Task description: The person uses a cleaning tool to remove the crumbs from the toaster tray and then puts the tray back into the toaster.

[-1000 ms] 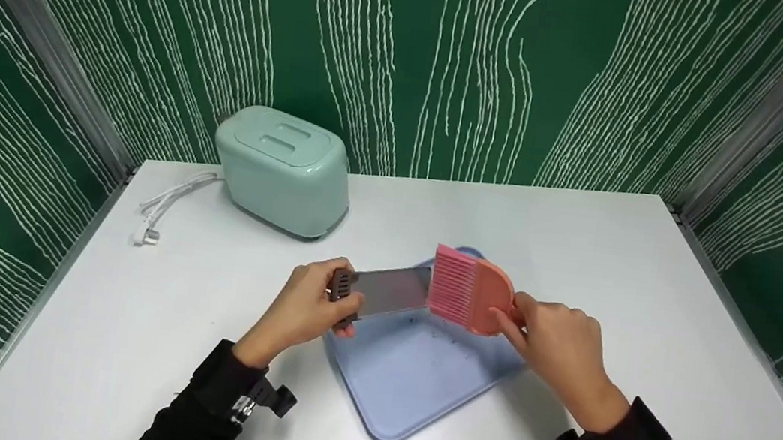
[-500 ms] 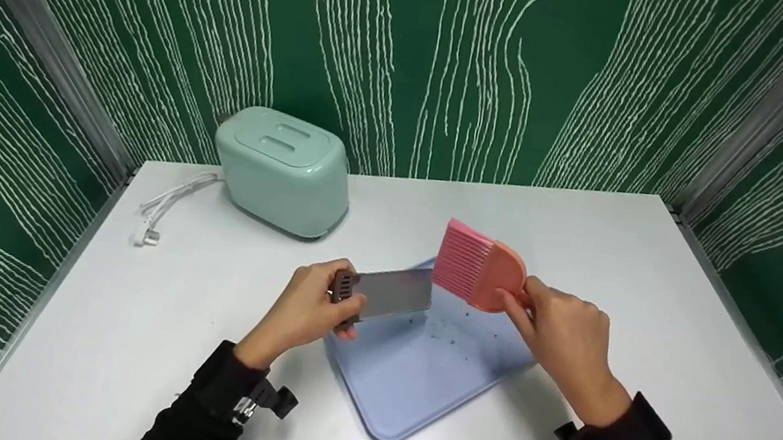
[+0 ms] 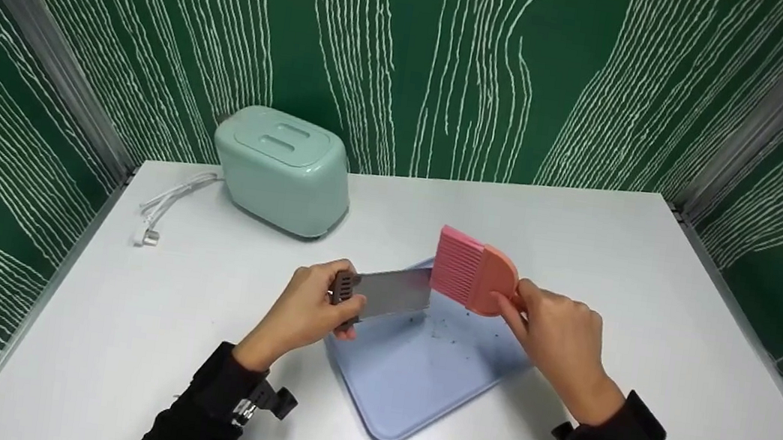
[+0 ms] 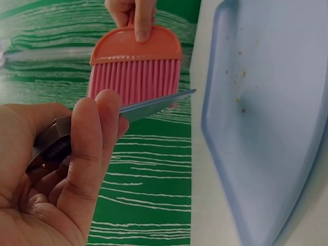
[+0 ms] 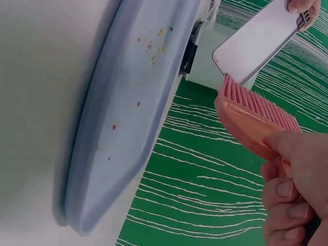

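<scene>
1. We see the left hand (image 3: pixel 313 299) gripping a metal plate (image 3: pixel 393 294) by its dark end.
2. We see the right hand (image 3: pixel 562 335) gripping a brush (image 3: pixel 495 282), bristles (image 3: pixel 457 266) at the plate's free end; whether they touch, we cannot tell.
3. Below both, we spot crumbs (image 5: pixel 149 46) on a blue tray (image 3: pixel 406 396).
4. Behind, we find a toaster (image 3: pixel 283 179) before a green wall (image 3: pixel 596 42).

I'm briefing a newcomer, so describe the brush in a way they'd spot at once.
On the white table lies a pale blue tray. Above the tray, the person's right hand holds the brush. Its pink bristles and rounded orange body set it apart from the flat grey piece in the left hand.
</scene>
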`<act>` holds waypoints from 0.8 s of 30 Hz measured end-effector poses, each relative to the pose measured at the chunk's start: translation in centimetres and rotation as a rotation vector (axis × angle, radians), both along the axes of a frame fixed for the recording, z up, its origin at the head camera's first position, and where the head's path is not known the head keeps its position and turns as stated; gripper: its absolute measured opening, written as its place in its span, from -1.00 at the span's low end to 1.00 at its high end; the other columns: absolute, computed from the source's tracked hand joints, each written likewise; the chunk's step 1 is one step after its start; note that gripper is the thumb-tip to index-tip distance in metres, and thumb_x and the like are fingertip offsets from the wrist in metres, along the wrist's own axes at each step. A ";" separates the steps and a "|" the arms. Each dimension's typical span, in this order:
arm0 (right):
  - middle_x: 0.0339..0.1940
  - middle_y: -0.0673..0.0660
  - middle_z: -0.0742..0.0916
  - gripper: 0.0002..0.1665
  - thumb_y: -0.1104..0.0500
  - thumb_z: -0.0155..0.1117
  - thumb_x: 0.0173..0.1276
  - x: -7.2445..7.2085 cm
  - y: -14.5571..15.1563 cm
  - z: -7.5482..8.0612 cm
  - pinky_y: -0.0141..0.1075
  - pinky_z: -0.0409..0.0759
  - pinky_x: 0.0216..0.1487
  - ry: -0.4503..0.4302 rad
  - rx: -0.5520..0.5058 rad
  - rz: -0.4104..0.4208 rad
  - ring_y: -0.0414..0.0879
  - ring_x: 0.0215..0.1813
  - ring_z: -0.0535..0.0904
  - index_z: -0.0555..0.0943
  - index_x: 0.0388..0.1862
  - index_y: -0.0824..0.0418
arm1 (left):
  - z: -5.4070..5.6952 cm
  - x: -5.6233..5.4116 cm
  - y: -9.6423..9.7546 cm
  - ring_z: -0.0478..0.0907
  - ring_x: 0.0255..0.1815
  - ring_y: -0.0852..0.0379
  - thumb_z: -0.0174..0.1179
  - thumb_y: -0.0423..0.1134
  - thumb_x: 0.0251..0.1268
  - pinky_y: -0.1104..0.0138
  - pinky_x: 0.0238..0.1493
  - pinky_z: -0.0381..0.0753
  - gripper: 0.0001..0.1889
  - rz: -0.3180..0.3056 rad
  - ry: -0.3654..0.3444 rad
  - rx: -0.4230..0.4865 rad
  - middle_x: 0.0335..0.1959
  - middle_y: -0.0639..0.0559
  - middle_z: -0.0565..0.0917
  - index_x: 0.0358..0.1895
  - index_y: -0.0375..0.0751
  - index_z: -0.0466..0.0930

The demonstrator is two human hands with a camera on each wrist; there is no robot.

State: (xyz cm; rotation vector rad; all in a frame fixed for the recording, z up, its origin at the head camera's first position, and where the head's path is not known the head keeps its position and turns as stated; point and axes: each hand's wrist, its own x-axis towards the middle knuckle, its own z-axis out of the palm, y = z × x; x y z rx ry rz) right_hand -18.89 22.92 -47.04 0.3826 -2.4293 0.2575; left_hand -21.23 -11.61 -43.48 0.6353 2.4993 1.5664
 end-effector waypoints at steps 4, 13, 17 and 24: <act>-0.73 0.11 0.64 -0.56 -0.04 0.59 0.36 0.1 0.0 -0.1 -0.34 0.14 -0.65 -0.016 0.012 -0.005 -0.13 -0.74 0.33 0.61 -0.44 0.23 | 0.0 0.0 0.1 0.75 -0.65 0.13 0.25 -0.41 0.41 -0.15 -0.41 0.79 -0.96 0.001 0.011 -0.003 -0.54 -0.05 0.72 -0.22 -0.25 0.57; -0.74 0.09 0.64 -0.56 -0.05 0.60 0.35 0.4 -0.1 -0.4 -0.35 0.13 -0.66 -0.025 0.037 -0.005 -0.12 -0.75 0.36 0.60 -0.46 0.21 | 0.0 0.1 0.1 0.75 -0.65 0.17 0.24 -0.42 0.40 0.06 -0.51 0.79 -0.95 -0.003 0.053 -0.030 -0.53 -0.04 0.73 -0.24 -0.24 0.56; -0.75 0.09 0.61 -0.55 -0.05 0.61 0.34 0.5 -0.2 -0.4 -0.34 0.14 -0.66 -0.030 0.048 -0.010 -0.10 -0.76 0.37 0.60 -0.48 0.21 | 0.0 0.1 0.2 0.74 -0.65 0.17 0.23 -0.42 0.40 0.20 -0.54 0.77 -0.95 -0.009 0.063 -0.035 -0.52 -0.04 0.74 -0.25 -0.22 0.57; -0.78 0.10 0.56 -0.52 -0.03 0.61 0.33 0.8 -0.2 -0.4 -0.33 0.17 -0.67 -0.041 0.045 -0.004 -0.09 -0.76 0.35 0.55 -0.52 0.21 | 0.0 0.2 0.2 0.75 -0.64 0.14 0.22 -0.43 0.41 0.25 -0.54 0.77 -0.94 -0.016 0.066 -0.015 -0.49 -0.05 0.74 -0.24 -0.21 0.57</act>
